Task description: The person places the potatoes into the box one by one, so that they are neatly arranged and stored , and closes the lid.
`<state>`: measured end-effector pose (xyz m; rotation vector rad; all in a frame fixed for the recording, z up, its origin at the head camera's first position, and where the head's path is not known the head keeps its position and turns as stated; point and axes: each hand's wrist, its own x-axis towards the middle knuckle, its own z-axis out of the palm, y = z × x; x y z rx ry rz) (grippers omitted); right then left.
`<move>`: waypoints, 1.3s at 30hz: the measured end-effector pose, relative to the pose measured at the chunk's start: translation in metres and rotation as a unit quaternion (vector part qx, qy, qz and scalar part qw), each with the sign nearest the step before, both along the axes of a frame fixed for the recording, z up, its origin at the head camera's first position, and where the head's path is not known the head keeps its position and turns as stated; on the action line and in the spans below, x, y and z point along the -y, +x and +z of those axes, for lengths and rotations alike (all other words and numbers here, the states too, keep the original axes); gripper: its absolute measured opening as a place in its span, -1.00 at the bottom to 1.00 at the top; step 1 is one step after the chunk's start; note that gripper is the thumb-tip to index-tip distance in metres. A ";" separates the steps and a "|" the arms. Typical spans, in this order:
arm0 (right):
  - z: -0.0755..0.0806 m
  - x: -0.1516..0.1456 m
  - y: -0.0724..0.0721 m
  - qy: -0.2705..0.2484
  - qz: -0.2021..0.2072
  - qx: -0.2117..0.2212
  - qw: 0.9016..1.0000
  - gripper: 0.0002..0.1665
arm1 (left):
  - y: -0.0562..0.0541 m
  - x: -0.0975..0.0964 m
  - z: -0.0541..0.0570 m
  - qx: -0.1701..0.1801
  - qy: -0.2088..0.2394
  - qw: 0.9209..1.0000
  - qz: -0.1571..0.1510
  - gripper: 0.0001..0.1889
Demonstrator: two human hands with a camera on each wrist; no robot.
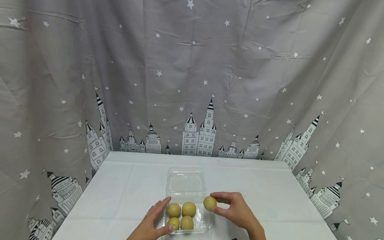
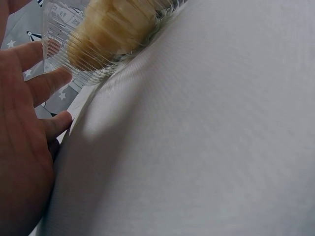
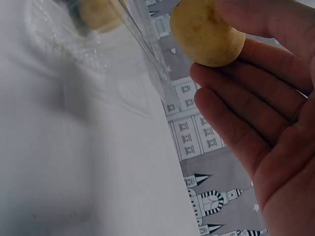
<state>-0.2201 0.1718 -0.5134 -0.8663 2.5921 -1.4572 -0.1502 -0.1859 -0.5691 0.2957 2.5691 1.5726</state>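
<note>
My right hand pinches a round yellow fruit between thumb and fingers, just past the right side of a clear plastic clamshell box. In the right wrist view this fruit has brownish speckled skin. Several like fruits sit in the box in two rows, among them a back-right fruit and a front-left fruit. My left hand lies along the box's left side with fingers spread; its thumb reaches over the front-left corner. In the left wrist view its fingertips touch the ribbed wall.
The box's lid lies folded back, away from me. A white cloth covers the table. Behind and beside it hangs a grey curtain printed with stars and castles. A small dark object shows at the bottom edge.
</note>
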 end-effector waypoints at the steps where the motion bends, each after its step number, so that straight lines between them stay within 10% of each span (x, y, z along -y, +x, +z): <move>1: 0.000 0.001 0.000 0.003 0.003 -0.004 1.000 -0.56 | 0.000 0.000 0.000 -0.003 0.000 1.000 -0.001 -0.06; 39: 0.010 0.037 0.001 0.132 0.103 -0.072 0.983 -0.59 | 0.001 0.000 0.002 -0.002 0.002 1.000 0.002 -0.05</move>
